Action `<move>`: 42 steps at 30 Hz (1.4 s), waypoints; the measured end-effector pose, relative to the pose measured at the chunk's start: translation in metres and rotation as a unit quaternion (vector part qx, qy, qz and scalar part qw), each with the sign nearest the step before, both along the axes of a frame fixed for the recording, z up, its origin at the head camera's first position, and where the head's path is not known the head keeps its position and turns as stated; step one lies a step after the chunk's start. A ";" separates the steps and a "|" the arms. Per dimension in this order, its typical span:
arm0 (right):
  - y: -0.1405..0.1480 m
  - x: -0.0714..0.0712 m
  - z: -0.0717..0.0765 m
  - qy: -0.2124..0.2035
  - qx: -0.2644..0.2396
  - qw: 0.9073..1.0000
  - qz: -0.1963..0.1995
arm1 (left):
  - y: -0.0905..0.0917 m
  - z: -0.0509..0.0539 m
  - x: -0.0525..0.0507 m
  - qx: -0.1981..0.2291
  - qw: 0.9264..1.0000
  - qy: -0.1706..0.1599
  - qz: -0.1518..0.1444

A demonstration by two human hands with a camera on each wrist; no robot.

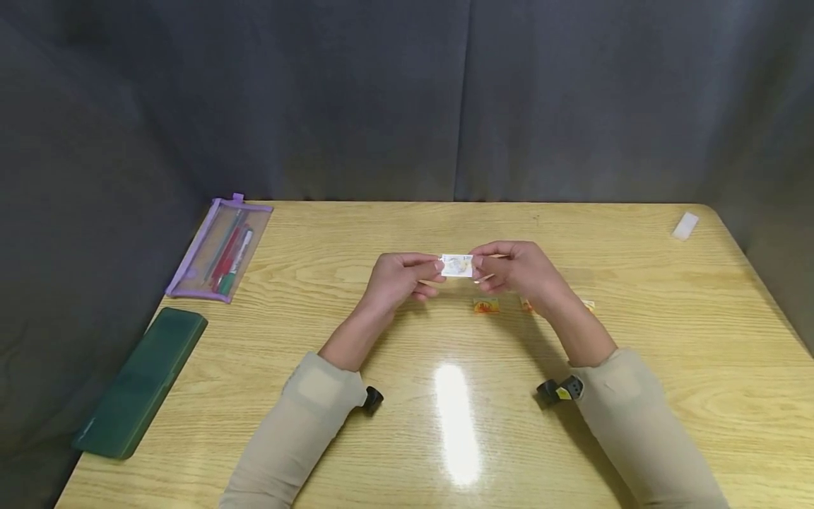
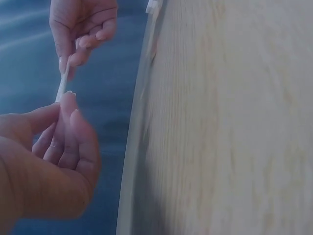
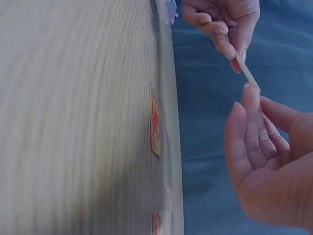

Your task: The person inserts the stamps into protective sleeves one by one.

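Both hands hold a small white card [image 1: 457,266] with a pale printed picture above the middle of the table. My left hand [image 1: 397,281] pinches its left end between thumb and fingers. At the opposite end, my right hand [image 1: 518,270] pinches it the same way. Seen edge-on, the card [image 2: 62,88] looks like a thin pale strip in the left wrist view. Below the hands lies a small orange and yellow card [image 1: 486,305]. Another orange card [image 1: 526,305] is partly hidden by the right hand, and a third card [image 1: 589,305] shows beside the right forearm.
A clear pouch [image 1: 197,271] with purple edging and several pens lies at the back left. Nearer is a long dark green case [image 1: 143,382] along the left edge. A small white block [image 1: 685,225] sits at the back right of the wooden table [image 1: 381,424].
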State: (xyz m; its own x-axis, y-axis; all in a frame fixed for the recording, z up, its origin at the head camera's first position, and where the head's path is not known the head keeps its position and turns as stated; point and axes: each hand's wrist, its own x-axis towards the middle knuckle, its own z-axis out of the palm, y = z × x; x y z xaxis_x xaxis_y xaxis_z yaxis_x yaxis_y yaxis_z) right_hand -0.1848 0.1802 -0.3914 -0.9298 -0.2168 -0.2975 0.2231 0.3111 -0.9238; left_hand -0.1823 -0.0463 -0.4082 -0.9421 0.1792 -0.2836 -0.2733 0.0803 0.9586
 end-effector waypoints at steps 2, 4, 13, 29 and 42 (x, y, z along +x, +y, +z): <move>-0.001 -0.002 0.000 -0.003 0.006 1.000 0.000 | -0.001 -0.001 -0.002 0.000 1.000 0.000 0.001; -0.003 -0.003 0.000 -0.004 0.011 1.000 0.000 | -0.002 -0.001 -0.003 -0.001 1.000 -0.001 0.005; -0.007 -0.010 -0.001 0.000 0.032 0.999 -0.001 | -0.001 -0.004 -0.010 -0.001 1.000 -0.007 0.028; -0.020 -0.028 -0.014 -0.004 0.096 0.995 0.027 | -0.010 -0.011 -0.029 -0.082 0.996 -0.021 0.011; -0.027 -0.035 -0.021 -0.019 0.141 0.988 0.066 | -0.017 -0.016 -0.036 -0.151 0.988 -0.027 -0.015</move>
